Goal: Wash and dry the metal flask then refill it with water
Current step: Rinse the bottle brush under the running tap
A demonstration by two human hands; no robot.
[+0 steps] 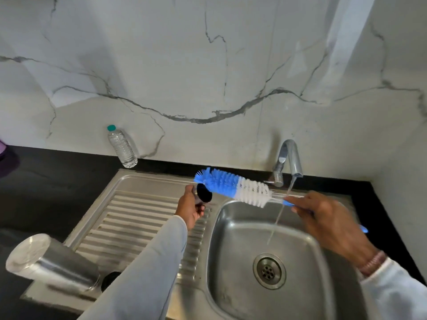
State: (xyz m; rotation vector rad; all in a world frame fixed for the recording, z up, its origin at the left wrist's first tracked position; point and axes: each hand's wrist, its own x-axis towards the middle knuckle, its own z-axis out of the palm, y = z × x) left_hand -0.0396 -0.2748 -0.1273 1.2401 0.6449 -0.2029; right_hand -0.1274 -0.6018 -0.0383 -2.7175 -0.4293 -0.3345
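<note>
A bottle brush (233, 187) is gripped by the right hand (323, 218) over the basin's back edge; a dark cap (204, 193) is pinched by the left hand (190, 211). The metal flask (50, 262) is laid on the sink (147, 204) drainboard's front-left corner.

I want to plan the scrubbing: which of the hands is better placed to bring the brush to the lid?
Right hand: it grips the bottle brush handle, bristles already beside the lid in the left hand.
</note>
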